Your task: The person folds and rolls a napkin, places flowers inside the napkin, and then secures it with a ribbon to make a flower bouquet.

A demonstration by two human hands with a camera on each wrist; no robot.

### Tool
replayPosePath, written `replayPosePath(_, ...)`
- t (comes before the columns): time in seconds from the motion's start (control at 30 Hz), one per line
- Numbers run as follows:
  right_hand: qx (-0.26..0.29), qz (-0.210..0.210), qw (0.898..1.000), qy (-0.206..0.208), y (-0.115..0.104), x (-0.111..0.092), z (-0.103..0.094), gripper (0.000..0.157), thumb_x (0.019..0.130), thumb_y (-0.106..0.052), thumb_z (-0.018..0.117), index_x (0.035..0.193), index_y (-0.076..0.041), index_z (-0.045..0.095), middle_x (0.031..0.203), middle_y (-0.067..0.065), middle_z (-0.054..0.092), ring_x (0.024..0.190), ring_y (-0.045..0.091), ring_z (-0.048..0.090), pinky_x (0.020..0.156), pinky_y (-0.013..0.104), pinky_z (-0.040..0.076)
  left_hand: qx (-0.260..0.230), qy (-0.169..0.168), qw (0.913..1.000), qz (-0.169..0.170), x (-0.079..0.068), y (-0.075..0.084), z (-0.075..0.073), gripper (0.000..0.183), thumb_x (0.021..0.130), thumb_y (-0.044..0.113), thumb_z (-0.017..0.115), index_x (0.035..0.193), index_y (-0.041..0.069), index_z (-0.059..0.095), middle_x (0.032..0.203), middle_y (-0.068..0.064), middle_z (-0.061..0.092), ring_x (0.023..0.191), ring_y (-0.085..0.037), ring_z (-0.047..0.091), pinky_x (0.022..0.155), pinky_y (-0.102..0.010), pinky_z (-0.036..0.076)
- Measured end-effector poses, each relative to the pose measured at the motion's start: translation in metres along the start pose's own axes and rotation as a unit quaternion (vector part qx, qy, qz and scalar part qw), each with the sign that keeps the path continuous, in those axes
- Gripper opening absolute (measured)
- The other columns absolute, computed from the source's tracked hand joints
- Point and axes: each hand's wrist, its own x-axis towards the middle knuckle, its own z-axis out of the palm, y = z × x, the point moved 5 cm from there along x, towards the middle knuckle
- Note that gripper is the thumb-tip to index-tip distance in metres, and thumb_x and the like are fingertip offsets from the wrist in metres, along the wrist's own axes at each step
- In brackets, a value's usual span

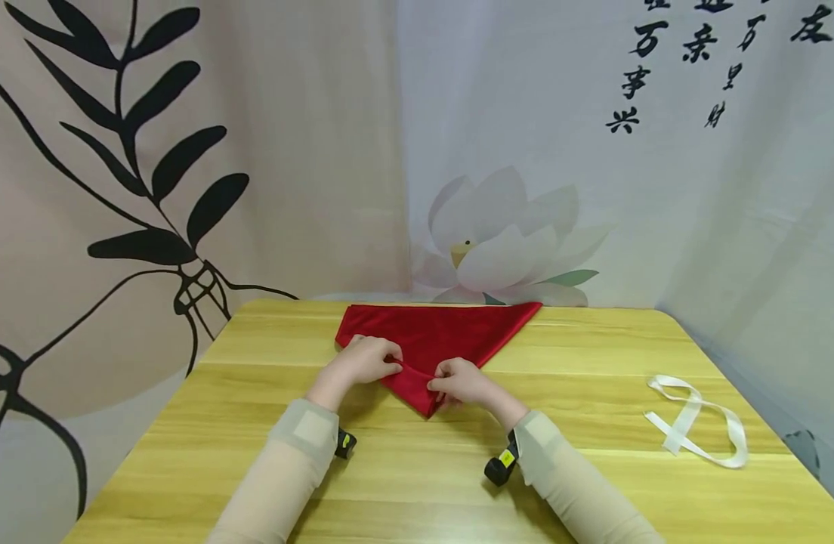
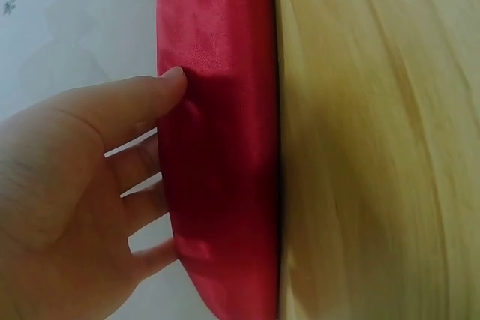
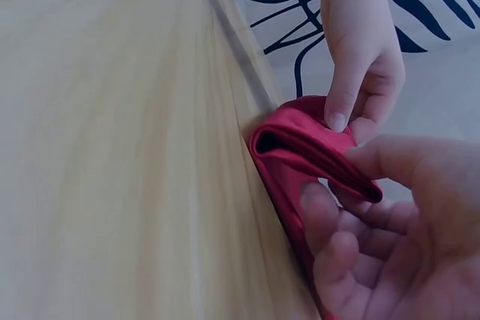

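Observation:
A shiny red cloth (image 1: pixel 444 332) lies folded on the wooden table, wide at the back and narrowing to a point toward the front. My left hand (image 1: pixel 369 358) pinches the upper edge of a fold on its left side; in the left wrist view the thumb lies on the red fabric (image 2: pixel 217 110) with the fingers behind it. At the right end of that fold, my right hand (image 1: pixel 461 380) pinches the cloth between thumb and fingers. The right wrist view shows several layers of the rolled-over fabric (image 3: pixel 304 140) raised between both hands.
A white ribbon (image 1: pixel 733 431) lies in a loose loop on the right of the wooden table (image 1: pixel 594 499). Behind the table's back edge hangs a printed curtain (image 1: pixel 322 151). Both wrists carry small black devices (image 1: pixel 501 468).

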Motion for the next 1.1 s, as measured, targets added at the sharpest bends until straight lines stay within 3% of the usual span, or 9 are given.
replayPosePath(0.37,-0.060,0.017,0.998,0.000,0.007,0.003,-0.009,0.025,0.087,-0.016,0.068,0.068,-0.004,0.059,0.056,0.003,0.055,0.048,0.012,0.047,0.046,0.024,0.038,0.024,-0.011,0.9997,0.001,0.012,0.009,0.005,0.005,0.090,0.025,0.069,0.086,0.023,0.070,0.082,0.015,0.064,0.085,-0.010,0.061,0.098,-0.051,0.028)
replayPosePath(0.67,-0.112,0.003,0.994,-0.004,0.011,0.004,-0.013,0.032,0.085,-0.016,0.071,0.059,-0.008,0.054,0.052,0.000,0.051,0.048,0.008,0.041,0.048,0.022,0.032,0.052,-0.014,0.9985,-0.007,0.023,0.008,0.017,0.005,0.089,0.030,0.070,0.087,0.025,0.070,0.086,0.015,0.065,0.093,-0.011,0.062,0.107,-0.061,0.018)
replayPosePath(0.97,-0.122,0.009,0.992,-0.009,0.008,0.000,-0.018,0.026,0.086,-0.015,0.067,0.064,-0.001,0.065,0.056,0.002,0.059,0.046,0.007,0.040,0.048,0.021,0.032,0.063,0.005,0.9980,0.001,0.029,0.013,0.019,0.007,0.087,0.031,0.072,0.086,0.024,0.070,0.085,0.013,0.064,0.097,-0.018,0.060,0.106,-0.064,0.017)
replayPosePath(1.1,-0.116,0.018,0.993,-0.006,0.007,-0.001,-0.020,0.024,0.088,-0.016,0.065,0.067,-0.004,0.069,0.059,0.005,0.063,0.046,0.009,0.044,0.049,0.021,0.036,0.069,0.006,0.9976,0.002,0.029,0.016,0.018,0.006,0.087,0.029,0.071,0.086,0.023,0.070,0.084,0.013,0.064,0.098,-0.020,0.059,0.106,-0.064,0.018)
